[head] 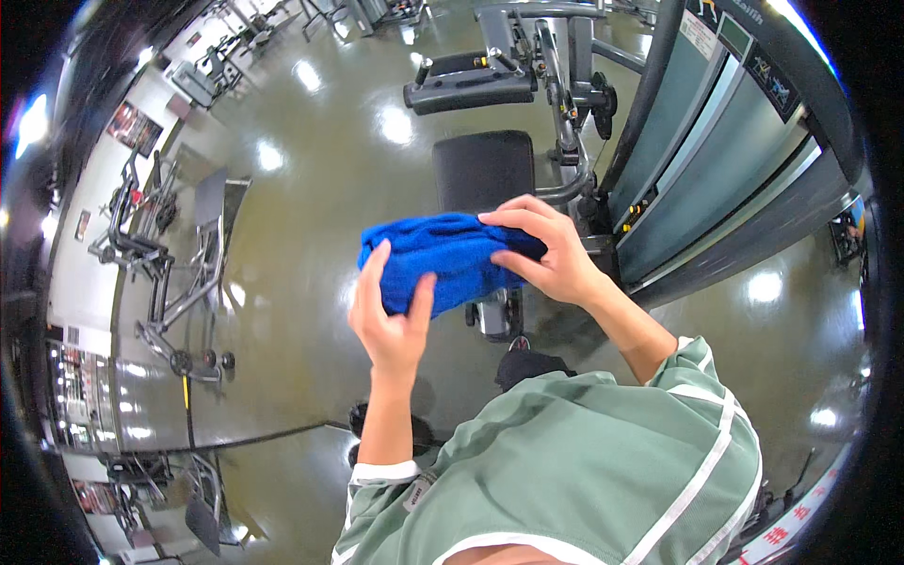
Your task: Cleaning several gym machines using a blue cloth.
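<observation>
A folded blue cloth point(445, 258), which looks like a towel, is held up in front of my body between both hands. My left hand point(392, 307) grips its left end, with the thumb and fingers on the near side. At the right end, my right hand point(544, 247) pinches the cloth between thumb and fingers. Beyond and below the cloth is the black padded seat point(484, 169) of a gym machine, partly hidden by the cloth and my right hand.
A roller pad point(470, 92) on the machine lies past the seat. The machine's tall weight-stack housing point(713, 169) rises close on my right. Further left stands a plate-loaded machine with an inclined pad point(212, 198). The glossy floor point(304, 282) reflects ceiling lights.
</observation>
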`<action>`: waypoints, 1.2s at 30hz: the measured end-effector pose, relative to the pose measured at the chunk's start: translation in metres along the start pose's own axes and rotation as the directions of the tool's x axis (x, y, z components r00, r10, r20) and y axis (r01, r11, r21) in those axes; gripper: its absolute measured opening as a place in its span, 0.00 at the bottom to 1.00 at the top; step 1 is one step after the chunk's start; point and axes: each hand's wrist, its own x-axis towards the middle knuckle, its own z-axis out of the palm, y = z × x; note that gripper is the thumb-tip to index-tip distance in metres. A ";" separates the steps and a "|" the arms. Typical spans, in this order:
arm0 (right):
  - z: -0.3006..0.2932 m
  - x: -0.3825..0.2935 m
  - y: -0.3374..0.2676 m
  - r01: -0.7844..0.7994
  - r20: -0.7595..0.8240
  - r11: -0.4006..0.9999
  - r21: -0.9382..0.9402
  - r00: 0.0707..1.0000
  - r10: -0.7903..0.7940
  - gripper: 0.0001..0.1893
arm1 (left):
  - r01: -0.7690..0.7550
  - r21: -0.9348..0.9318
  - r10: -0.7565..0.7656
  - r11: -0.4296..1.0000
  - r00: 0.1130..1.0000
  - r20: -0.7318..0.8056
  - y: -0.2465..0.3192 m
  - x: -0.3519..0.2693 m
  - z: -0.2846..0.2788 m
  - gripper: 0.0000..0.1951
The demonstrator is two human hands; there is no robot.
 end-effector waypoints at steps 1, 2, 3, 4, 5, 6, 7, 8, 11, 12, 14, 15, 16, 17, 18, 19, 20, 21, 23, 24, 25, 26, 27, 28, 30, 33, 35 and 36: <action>0.006 0.010 0.006 -0.023 -0.101 0.996 -0.089 0.995 0.014 0.24 | 0.078 -0.004 -0.078 0.997 0.992 0.097 -0.009 0.019 0.004 0.22; 0.011 0.019 0.014 -0.060 -0.203 0.983 -0.172 0.979 0.025 0.21 | 0.130 0.121 -0.158 0.984 0.952 0.262 -0.024 0.030 0.014 0.19; 0.023 0.025 0.032 -0.095 -0.224 0.967 -0.235 0.974 0.041 0.16 | 0.240 0.268 -0.343 0.933 0.820 0.459 -0.035 0.042 0.020 0.22; 0.041 0.022 0.059 -0.157 -0.161 0.945 -0.288 0.980 0.114 0.14 | 0.188 0.334 -0.354 0.924 0.751 0.557 -0.065 0.035 0.034 0.23; 0.059 0.017 0.077 -0.214 -0.100 0.917 -0.338 0.976 0.191 0.12 | 0.126 0.396 -0.372 0.909 0.670 0.642 -0.089 0.025 0.044 0.24; 0.071 0.019 0.084 -0.204 -0.032 0.816 -0.540 0.974 0.223 0.12 | 0.114 0.435 -0.386 0.893 0.688 0.614 -0.094 0.022 0.052 0.25; 0.076 0.019 0.075 -0.264 -0.104 0.787 -0.558 0.963 0.249 0.12 | 0.114 0.474 -0.412 0.873 0.693 0.592 -0.096 0.011 0.059 0.25; 0.075 0.025 0.075 -0.281 -0.123 0.771 -0.572 0.958 0.258 0.11 | 0.085 0.428 -0.335 0.900 0.762 0.554 -0.100 0.010 0.062 0.22; 0.072 0.026 0.063 -0.321 -0.186 0.790 -0.523 0.947 0.263 0.11 | 0.079 0.306 -0.245 0.949 0.796 0.554 -0.101 0.012 0.056 0.19; 0.074 0.025 0.058 -0.319 -0.223 0.803 -0.504 0.946 0.236 0.11 | 0.054 0.237 -0.169 0.970 0.848 0.502 -0.104 0.009 0.058 0.16; 0.073 0.027 0.063 -0.338 -0.274 0.797 -0.500 0.935 0.224 0.11 | 0.062 0.138 -0.130 0.988 0.816 0.563 -0.117 0.012 0.060 0.16; 0.077 0.024 0.062 -0.354 -0.329 0.787 -0.505 0.922 0.204 0.11 | 0.065 0.047 -0.080 0.997 0.795 0.601 -0.125 0.012 0.058 0.16; 0.081 0.021 0.061 -0.373 -0.384 0.773 -0.513 0.905 0.182 0.12 | 0.059 -0.034 -0.025 0.998 0.775 0.631 -0.133 0.012 0.059 0.16; 0.085 0.021 0.062 -0.373 -0.460 0.756 -0.538 0.881 0.108 0.10 | 0.042 -0.136 0.058 0.990 0.753 0.656 -0.140 0.015 0.060 0.17; 0.088 0.020 0.061 -0.382 -0.482 0.731 -0.565 0.872 0.084 0.10 | 0.045 -0.230 0.129 0.972 0.718 0.684 -0.146 0.019 0.061 0.16; 0.093 0.018 0.058 -0.398 -0.507 0.703 -0.589 0.860 0.063 0.10 | 0.054 -0.325 0.204 0.944 0.677 0.707 -0.154 0.022 0.061 0.16; 0.096 0.016 0.059 -0.406 -0.536 0.677 -0.614 0.844 0.020 0.09 | 0.029 -0.437 0.309 0.899 0.664 0.681 -0.161 0.024 0.067 0.18; 0.102 0.013 0.057 -0.413 -0.559 0.661 -0.626 0.829 -0.010 0.09 | 0.027 -0.532 0.402 0.846 0.622 0.672 -0.167 0.029 0.070 0.18; 0.126 0.014 0.047 -0.533 -0.677 0.559 -0.635 0.732 -0.071 0.09 | 0.023 -0.628 0.534 0.778 0.502 0.680 -0.178 0.036 0.065 0.18; 0.137 0.016 0.039 -0.616 -0.755 0.521 -0.591 0.650 -0.088 0.10 | -0.002 -0.655 0.581 0.756 0.462 0.670 -0.172 0.045 0.063 0.20; 0.156 0.006 0.038 -0.716 -0.835 0.461 -0.524 0.539 -0.113 0.11 | -0.046 -0.671 0.639 0.740 0.362 0.679 -0.171 0.050 0.061 0.22; 0.171 -0.001 0.045 -0.755 -0.871 0.439 -0.487 0.456 -0.182 0.13 | -0.067 -0.719 0.695 0.692 0.331 0.638 -0.171 0.051 0.066 0.23; 0.187 -0.008 0.050 -0.801 -0.918 0.448 -0.397 0.352 -0.184 0.14 | -0.095 -0.757 0.743 0.646 0.301 0.597 -0.172 0.048 0.069 0.24; 0.197 -0.015 0.052 -0.826 -0.925 0.420 -0.375 0.304 -0.227 0.15 | -0.085 -0.821 0.803 0.565 0.283 0.524 -0.166 0.047 0.070 0.24; 0.227 -0.014 0.056 -0.861 -0.949 0.412 -0.297 0.217 -0.230 0.15 | -0.117 -0.824 0.830 0.554 0.150 0.537 -0.173 0.051 0.064 0.26; 0.258 -0.023 0.074 -0.771 -0.971 0.628 0.110 -0.217 -0.096 0.14 | -0.002 -0.860 0.857 0.510 -0.092 0.508 -0.173 0.036 0.072 0.31; 0.285 -0.062 0.087 -0.542 -0.895 0.784 0.303 -0.444 0.040 0.13 | -0.037 -0.877 0.814 0.479 -0.356 0.459 -0.162 0.014 0.071 0.35; 0.302 -0.085 0.092 -0.430 -0.843 0.817 0.384 -0.525 0.120 0.13 | -0.050 -0.900 0.809 0.433 -0.419 0.412 -0.158 0.000 0.074 0.35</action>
